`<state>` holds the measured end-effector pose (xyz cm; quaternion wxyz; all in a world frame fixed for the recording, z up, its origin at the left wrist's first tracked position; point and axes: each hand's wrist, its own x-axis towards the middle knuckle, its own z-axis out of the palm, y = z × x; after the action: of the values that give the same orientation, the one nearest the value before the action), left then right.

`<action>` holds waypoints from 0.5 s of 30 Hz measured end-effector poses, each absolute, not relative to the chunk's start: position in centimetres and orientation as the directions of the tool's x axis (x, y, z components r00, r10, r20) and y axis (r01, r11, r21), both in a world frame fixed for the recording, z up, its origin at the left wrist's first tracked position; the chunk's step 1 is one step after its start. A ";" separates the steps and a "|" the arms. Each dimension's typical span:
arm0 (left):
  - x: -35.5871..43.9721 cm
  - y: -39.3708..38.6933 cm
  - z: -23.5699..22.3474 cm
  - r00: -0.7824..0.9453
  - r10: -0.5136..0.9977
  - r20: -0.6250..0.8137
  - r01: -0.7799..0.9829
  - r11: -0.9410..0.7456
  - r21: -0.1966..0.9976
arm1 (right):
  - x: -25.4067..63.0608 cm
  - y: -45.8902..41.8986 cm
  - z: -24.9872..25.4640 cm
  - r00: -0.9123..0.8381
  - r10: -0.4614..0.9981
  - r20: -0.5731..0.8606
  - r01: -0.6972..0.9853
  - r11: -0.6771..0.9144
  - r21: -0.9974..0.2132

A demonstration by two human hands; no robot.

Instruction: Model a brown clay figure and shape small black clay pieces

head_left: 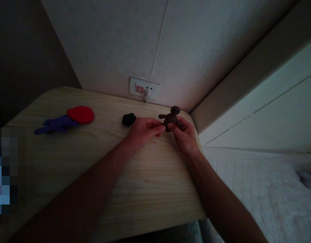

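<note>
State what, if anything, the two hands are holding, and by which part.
A dark brown figurine: the right hand holds its lower body, thumb in front. The left hand touches it low down; its exact grip cannot be told.

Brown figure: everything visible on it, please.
The brown figure is matte, dark and clay-like, with a rounded head, a plump body and one stubby arm sticking out toward picture left. It's roughly upright, head tilted slightly to picture right, near the tabletop's far right corner. The right hand grips it, thumb on the body; the left hand's fingers are at its lower left side. Fine detail and its underside can't be made out.
</note>
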<state>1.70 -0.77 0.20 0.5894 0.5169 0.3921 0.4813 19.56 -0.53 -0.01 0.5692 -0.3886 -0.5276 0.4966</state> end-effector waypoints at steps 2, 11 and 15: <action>1.8 -0.7 0.0 0.225 0.974 0.036 -0.179 0.005 0.984 | 19.5 -0.5 0.0 -0.052 0.976 0.210 -0.149 0.200 -0.968; 1.8 -0.8 0.2 0.205 0.978 0.036 -0.183 0.002 0.983 | 19.6 -0.6 0.0 -0.025 0.969 0.246 -0.135 0.241 -0.961; 2.0 -0.8 0.6 0.198 0.980 0.011 -0.205 0.030 0.978 | 19.6 -0.6 -0.1 0.005 0.965 0.261 -0.147 0.259 -0.954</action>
<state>1.97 -0.82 0.55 0.5989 0.4900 0.3955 0.4948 19.60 -0.59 -0.11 0.5934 -0.3880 -0.5269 0.4688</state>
